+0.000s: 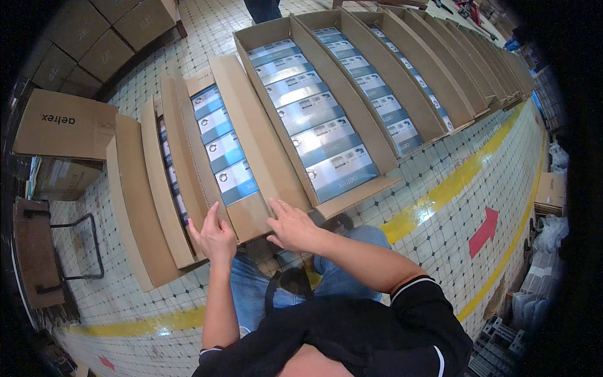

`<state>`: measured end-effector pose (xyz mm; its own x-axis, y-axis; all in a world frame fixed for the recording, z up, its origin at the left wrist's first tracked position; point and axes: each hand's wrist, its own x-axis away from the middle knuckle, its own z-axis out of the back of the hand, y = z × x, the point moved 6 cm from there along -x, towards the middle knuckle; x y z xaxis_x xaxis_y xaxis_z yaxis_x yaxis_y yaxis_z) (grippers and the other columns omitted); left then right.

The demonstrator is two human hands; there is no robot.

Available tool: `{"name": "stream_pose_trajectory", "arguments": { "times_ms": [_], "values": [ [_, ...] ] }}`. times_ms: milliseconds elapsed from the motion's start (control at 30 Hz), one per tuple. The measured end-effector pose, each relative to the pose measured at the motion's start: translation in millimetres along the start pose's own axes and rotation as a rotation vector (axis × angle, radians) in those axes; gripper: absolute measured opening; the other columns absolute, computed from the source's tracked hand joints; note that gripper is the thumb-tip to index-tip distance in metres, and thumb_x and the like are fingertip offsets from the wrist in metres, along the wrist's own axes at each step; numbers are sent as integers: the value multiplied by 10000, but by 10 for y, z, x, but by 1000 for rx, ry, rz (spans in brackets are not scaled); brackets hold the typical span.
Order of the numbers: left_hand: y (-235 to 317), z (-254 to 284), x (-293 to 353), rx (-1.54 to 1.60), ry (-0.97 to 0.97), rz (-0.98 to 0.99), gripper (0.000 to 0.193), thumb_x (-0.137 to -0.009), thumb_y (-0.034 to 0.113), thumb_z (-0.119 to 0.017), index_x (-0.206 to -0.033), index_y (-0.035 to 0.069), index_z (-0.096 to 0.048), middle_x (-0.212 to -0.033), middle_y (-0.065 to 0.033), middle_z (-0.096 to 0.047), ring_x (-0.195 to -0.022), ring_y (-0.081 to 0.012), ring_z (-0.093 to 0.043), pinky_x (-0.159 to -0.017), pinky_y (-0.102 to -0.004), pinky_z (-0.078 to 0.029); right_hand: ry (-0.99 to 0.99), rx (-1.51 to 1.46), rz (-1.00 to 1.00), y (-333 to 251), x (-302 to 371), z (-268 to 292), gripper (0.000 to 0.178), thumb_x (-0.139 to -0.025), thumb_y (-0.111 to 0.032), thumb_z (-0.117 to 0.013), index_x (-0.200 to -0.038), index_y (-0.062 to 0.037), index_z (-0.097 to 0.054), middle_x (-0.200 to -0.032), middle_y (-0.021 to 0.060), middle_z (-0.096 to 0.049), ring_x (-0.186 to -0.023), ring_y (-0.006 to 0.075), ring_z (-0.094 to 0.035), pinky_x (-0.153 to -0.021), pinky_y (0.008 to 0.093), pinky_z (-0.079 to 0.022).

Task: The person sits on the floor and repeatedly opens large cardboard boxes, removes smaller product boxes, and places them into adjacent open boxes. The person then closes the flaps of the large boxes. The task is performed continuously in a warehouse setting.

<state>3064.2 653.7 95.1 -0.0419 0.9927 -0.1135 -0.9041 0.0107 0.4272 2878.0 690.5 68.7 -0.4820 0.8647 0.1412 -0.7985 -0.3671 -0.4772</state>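
Note:
In front of me stands a long brown cardboard carton [246, 217] holding a row of blue-and-white product boxes [226, 151]. At the left side of its near end is my left hand [215, 235], its fingers apart beside a flap [184, 151]. My right hand [292, 226] lies with fingers stretched at the near end of the right-hand flap [260, 132], which leans inward over part of the boxes. Nothing shows in either hand. Just left, a second carton [141, 201] has its flaps nearly together over dark-edged boxes [168, 157]. To the right, a wide-open carton [353, 190] shows more boxes [320, 132].
More open cartons [433, 69] continue in a row to the far right. Stacked closed cartons [94, 38] stand at the back left, with another brown carton [66, 122] and a metal-framed cart [78, 245] below. Yellow floor tape [440, 195] and a red arrow [483, 232] mark the tiles.

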Motion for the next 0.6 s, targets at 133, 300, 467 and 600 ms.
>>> {"name": "stream_pose_trajectory", "arguments": {
  "times_ms": [133, 300, 467, 600],
  "values": [
    [-9, 16, 12, 37, -4, -9, 388, -871, 85, -547, -1251, 96, -629, -837, -83, -702, -827, -197, -669, -1189, -497, -168, 49, 24, 26, -94, -24, -47, 466, -854, -337, -699, -1179, -21, -592, -1456, 317, -340, -1348, 437, -383, -981, 482, -473],
    [-7, 1, 24, 21, 37, -38, 385, -890, 92, -545, -1267, 103, -624, -876, -78, -710, -847, -188, -676, -1192, -487, -162, 111, -4, 40, -60, -51, -76, 413, -842, -313, -709, -1104, -11, -607, -1468, 320, -323, -1357, 447, -366, -957, 493, -482],
    [9, -15, 22, -13, 55, -48, 367, -900, 113, -551, -1259, 107, -631, -885, -76, -720, -855, -190, -688, -1190, -484, -165, 101, -13, 38, -57, -29, -68, 410, -840, -310, -712, -1094, -5, -609, -1468, 320, -322, -1353, 450, -366, -946, 501, -491],
    [36, 6, 25, 3, 65, -53, 354, -906, 126, -554, -1250, 111, -636, -844, -67, -721, -836, -193, -692, -1188, -488, -163, 111, -16, 45, -70, -6, -56, 401, -844, -305, -708, -1082, 2, -609, -1465, 324, -321, -1349, 452, -368, -927, 512, -501]
  ]
}}
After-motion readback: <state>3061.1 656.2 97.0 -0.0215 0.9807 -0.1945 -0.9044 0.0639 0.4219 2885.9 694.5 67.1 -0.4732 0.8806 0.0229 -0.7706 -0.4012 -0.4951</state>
